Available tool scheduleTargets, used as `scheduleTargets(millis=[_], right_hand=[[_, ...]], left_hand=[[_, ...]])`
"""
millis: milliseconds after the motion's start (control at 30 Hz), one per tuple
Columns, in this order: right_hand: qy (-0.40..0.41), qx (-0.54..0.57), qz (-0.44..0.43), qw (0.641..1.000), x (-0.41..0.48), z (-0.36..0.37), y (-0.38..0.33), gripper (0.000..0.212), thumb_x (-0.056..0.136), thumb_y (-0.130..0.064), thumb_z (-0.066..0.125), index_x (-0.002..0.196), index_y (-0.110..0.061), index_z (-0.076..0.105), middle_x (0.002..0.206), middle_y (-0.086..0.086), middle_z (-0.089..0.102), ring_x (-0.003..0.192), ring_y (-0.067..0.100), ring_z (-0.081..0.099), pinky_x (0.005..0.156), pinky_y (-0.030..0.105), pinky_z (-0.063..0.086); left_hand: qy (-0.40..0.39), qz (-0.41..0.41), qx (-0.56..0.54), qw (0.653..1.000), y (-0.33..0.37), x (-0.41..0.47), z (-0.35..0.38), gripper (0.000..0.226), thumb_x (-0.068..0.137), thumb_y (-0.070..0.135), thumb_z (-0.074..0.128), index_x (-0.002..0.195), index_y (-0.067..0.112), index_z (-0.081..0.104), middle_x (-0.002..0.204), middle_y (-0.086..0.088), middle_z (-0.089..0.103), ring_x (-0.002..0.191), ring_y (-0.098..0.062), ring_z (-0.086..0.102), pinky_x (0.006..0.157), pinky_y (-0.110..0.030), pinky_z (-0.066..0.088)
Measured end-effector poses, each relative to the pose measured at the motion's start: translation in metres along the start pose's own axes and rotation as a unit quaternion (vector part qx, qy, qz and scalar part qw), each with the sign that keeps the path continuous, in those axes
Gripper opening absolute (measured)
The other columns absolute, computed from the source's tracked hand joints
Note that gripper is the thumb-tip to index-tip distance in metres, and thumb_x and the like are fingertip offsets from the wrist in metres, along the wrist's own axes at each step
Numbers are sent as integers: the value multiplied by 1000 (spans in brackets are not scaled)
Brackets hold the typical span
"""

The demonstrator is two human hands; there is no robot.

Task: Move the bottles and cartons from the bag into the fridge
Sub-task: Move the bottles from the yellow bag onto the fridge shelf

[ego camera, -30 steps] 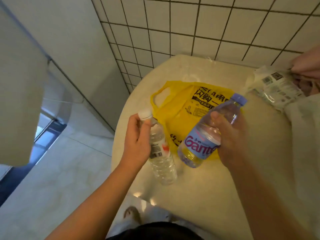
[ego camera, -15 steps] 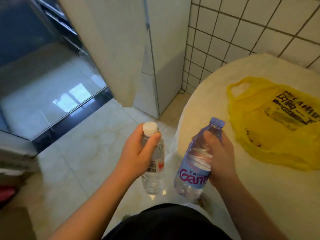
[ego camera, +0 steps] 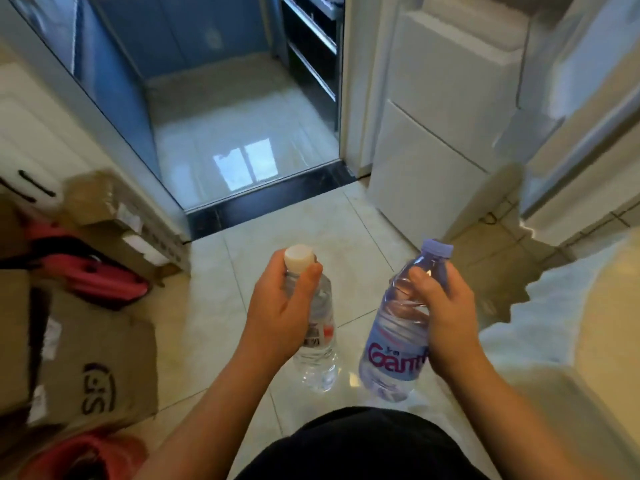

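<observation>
Two plastic water bottles are held cap-up above glossy, pale floor tiles (ego camera: 221,306). The clear bottle (ego camera: 317,355), slim and ribbed with a white cap, is gripped around its neck by the left hand (ego camera: 277,306). The lilac bottle (ego camera: 394,341), fatter and smooth-shouldered with a pink-lettered label, is gripped by the right hand (ego camera: 446,317). A smooth white fridge (ego camera: 443,109), doors closed, is seen ahead, well apart. Creased brown cardboard (ego camera: 100,368) is seen at left.
</observation>
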State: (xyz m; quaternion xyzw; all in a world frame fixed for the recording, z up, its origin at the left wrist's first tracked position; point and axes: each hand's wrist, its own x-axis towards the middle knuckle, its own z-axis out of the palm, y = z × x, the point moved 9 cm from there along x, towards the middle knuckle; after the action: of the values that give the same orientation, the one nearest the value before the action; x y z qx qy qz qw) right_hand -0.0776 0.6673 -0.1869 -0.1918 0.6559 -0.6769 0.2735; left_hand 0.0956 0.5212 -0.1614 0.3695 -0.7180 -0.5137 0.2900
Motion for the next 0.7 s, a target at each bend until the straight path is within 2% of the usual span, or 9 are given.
scheduleTargets(millis=[100, 200, 267, 333, 400, 500, 567, 633, 700], right_hand=[[-27, -22, 4, 999, 22, 44, -2, 34, 72, -47, 65, 88, -17, 62, 82, 8, 66, 75, 24, 65, 71, 43, 55], [-47, -36, 5, 998, 52, 75, 2, 36, 74, -46, 65, 90, -14, 62, 82, 11, 65, 77, 29, 65, 75, 56, 55], [-51, -42, -4, 998, 79, 92, 2, 39, 74, -47, 64, 92, -12, 62, 81, 12, 66, 75, 27, 66, 74, 53, 55], [-47, -48, -8, 998, 113, 107, 4, 42, 75, -50, 62, 91, -12, 61, 79, 8, 67, 74, 23, 66, 73, 48, 55], [-54, -64, -14, 996, 155, 126, 6, 49, 78, -55, 57, 99, -11, 62, 88, 7, 68, 84, 25, 67, 80, 50, 55], [-78, -100, -33, 991, 222, 155, 0, 51, 81, -55, 51, 107, -12, 62, 102, 6, 69, 97, 24, 67, 88, 53, 55], [-82, -110, -44, 990, 263, 170, -12, 49, 81, -55, 50, 104, -13, 62, 99, 7, 69, 94, 24, 68, 87, 53, 55], [-81, -102, -51, 990, 299, 181, -24, 48, 81, -53, 51, 98, -11, 64, 94, 10, 69, 92, 29, 68, 84, 57, 55], [-82, -111, -61, 989, 329, 188, -36, 45, 81, -52, 51, 97, -13, 67, 93, 7, 71, 92, 27, 68, 84, 55, 56]], left_hand=[[9, -15, -8, 1000, -16, 27, -28, 36, 89, 48, 44, 110, 20, 55, 97, 12, 63, 93, 0, 62, 71, -10, 50], [20, -21, -25, 999, -27, 60, -42, 28, 90, 42, 47, 107, 22, 55, 95, 10, 63, 90, -4, 63, 73, -14, 52], [25, -22, -26, 999, -34, 88, -48, 25, 91, 44, 48, 106, 24, 55, 94, 10, 63, 91, -6, 64, 74, -18, 54], [32, -15, -15, 999, -36, 119, -55, 33, 90, 51, 48, 107, 24, 55, 94, 12, 63, 91, -9, 65, 75, -23, 56], [39, -5, -1, 999, -37, 154, -62, 39, 89, 53, 47, 108, 21, 55, 93, 12, 63, 90, -11, 65, 75, -25, 57], [50, -1, 29, 998, -33, 210, -70, 22, 92, 44, 50, 105, 27, 55, 93, 14, 62, 90, -8, 63, 75, -20, 54], [60, 11, 43, 997, -26, 248, -76, 16, 92, 39, 51, 104, 29, 54, 94, 16, 61, 89, -6, 61, 75, -17, 52], [72, 23, 50, 996, -18, 283, -80, 22, 93, 39, 52, 107, 23, 56, 92, 16, 61, 89, -5, 61, 73, -13, 49], [75, 26, 50, 996, -14, 315, -77, 30, 94, 42, 52, 110, 17, 57, 94, 15, 61, 91, -3, 60, 74, -10, 48]])
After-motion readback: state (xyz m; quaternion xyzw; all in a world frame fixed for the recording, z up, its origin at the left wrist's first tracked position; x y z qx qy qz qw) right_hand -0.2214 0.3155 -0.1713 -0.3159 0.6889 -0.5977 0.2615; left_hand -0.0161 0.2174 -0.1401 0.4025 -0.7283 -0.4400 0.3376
